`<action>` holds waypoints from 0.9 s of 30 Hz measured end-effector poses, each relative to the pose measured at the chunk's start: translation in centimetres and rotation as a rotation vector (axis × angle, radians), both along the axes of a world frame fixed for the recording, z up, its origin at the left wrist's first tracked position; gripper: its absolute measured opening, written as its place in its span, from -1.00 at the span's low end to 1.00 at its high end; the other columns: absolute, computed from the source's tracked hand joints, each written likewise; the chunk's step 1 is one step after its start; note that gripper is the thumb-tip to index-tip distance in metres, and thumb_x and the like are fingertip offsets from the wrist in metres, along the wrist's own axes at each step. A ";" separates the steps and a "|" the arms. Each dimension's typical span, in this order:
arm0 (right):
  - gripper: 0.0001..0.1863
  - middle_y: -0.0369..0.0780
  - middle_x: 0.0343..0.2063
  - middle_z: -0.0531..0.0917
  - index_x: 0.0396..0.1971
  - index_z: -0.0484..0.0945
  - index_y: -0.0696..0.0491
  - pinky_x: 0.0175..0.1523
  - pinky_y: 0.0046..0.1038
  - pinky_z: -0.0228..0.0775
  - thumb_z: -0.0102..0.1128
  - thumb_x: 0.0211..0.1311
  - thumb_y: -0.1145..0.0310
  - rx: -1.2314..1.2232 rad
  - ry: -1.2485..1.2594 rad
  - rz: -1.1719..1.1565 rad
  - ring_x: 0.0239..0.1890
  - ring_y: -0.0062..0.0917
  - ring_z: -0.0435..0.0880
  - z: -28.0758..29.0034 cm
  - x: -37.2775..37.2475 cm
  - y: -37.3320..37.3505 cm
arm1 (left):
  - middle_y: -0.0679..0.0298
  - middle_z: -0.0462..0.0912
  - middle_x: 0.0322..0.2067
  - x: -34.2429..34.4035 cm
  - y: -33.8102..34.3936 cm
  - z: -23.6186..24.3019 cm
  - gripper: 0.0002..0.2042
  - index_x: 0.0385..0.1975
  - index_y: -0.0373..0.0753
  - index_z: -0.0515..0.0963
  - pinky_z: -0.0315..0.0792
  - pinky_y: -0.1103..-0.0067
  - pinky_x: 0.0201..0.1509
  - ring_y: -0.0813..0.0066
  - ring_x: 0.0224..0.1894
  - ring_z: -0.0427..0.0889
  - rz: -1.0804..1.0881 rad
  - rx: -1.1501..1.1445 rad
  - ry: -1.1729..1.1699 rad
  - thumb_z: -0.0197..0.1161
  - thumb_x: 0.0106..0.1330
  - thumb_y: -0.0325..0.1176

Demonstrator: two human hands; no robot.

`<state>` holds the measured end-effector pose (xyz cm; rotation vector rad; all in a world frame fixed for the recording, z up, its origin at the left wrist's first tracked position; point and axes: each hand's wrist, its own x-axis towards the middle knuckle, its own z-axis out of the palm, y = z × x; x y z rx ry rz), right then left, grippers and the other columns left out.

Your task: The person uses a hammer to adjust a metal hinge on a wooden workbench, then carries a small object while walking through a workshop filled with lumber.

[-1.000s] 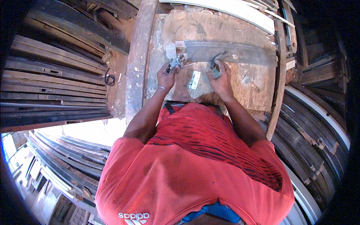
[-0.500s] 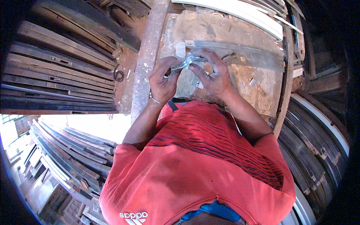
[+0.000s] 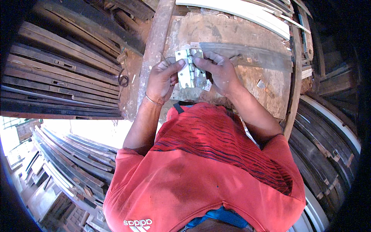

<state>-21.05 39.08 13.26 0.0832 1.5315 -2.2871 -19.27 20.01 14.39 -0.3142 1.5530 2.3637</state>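
Note:
An opened silver metal hinge (image 3: 189, 67) with screw holes and a central barrel is held upright between both hands, over the workbench. My left hand (image 3: 166, 79) grips its left leaf, thumb pressed on the face. My right hand (image 3: 218, 73) is closed on the right leaf, thumb near the barrel. Part of another shiny metal piece shows below the right leaf, partly hidden. Behind them a grey plank (image 3: 255, 58) lies across the worn wooden bench top (image 3: 232, 29). To the right, a small scraper (image 3: 264, 87) with a wooden handle lies on the bench.
Long dark timbers (image 3: 62, 77) are stacked at the left, more boards (image 3: 317, 154) at the right and lower left. White strips (image 3: 232, 11) lie along the back. A wooden beam (image 3: 154, 46) borders the bench's left side, with a black coiled cable (image 3: 123, 80) beyond it.
The metal piece has gone from folded and angled to spread open, facing up. Both hands came together on it; they have since lowered slightly and turned it.

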 end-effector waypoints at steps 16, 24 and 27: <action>-0.85 -0.40 -0.55 0.58 -0.28 0.60 0.01 -0.59 -0.65 0.29 0.21 0.32 0.25 -0.299 -0.412 -0.006 -0.62 -0.73 0.47 0.9 -1.5 0.3 | 0.40 0.53 -0.52 -2.2 2.9 -0.2 -0.85 -0.29 -0.23 0.51 0.09 0.73 -0.69 0.71 -0.70 0.27 0.040 0.326 -0.281 0.15 0.38 -0.28; -0.86 -0.35 -0.56 0.58 -0.31 0.58 0.02 -0.61 -0.63 0.28 0.17 0.33 0.27 -0.417 -0.505 -0.024 -0.67 -0.68 0.43 -1.1 -2.2 0.6 | 0.39 0.39 -0.64 -2.6 3.7 -1.2 -0.83 -0.37 -0.22 0.45 0.06 0.71 -0.72 0.70 -0.77 0.16 0.157 0.419 -0.432 0.18 0.37 -0.27; -0.85 -0.36 -0.58 0.57 -0.28 0.56 0.01 -0.60 -0.65 0.29 0.17 0.34 0.25 -0.451 -0.529 -0.019 -0.69 -0.68 0.43 -1.4 -2.4 0.7 | 0.38 0.36 -0.65 -2.6 3.7 -1.6 -0.82 -0.40 -0.21 0.43 0.08 0.70 -0.70 0.68 -0.77 0.16 0.166 0.433 -0.457 0.18 0.37 -0.27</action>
